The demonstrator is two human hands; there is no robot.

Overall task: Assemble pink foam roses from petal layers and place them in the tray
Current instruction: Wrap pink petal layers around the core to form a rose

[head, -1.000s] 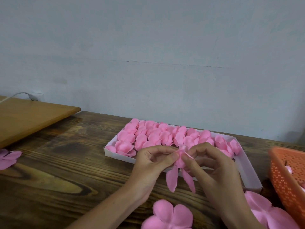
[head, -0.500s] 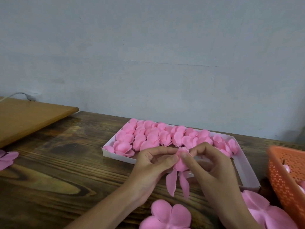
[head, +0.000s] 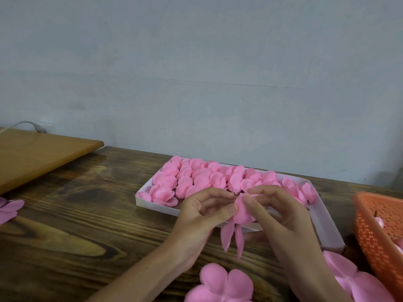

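My left hand (head: 201,216) and my right hand (head: 281,216) both pinch a half-formed pink foam rose (head: 243,211) just in front of the white tray (head: 322,225). Two loose petals hang down from the rose below my fingers. The tray holds several finished pink roses (head: 209,179) in rows across its left and middle; its right end is bare. A flat pink petal layer (head: 222,284) lies on the table below my hands, and another petal layer (head: 357,280) lies at the lower right.
An orange perforated basket (head: 383,232) stands at the right edge with pink pieces inside. A light wooden board (head: 39,155) lies at the back left. One more petal layer (head: 8,209) sits at the table's left edge. A grey wall rises behind.
My fingers have wrapped a petal more tightly round the rose's core. The two hanging petals have drawn closer together. Both hands stay in the same spot.
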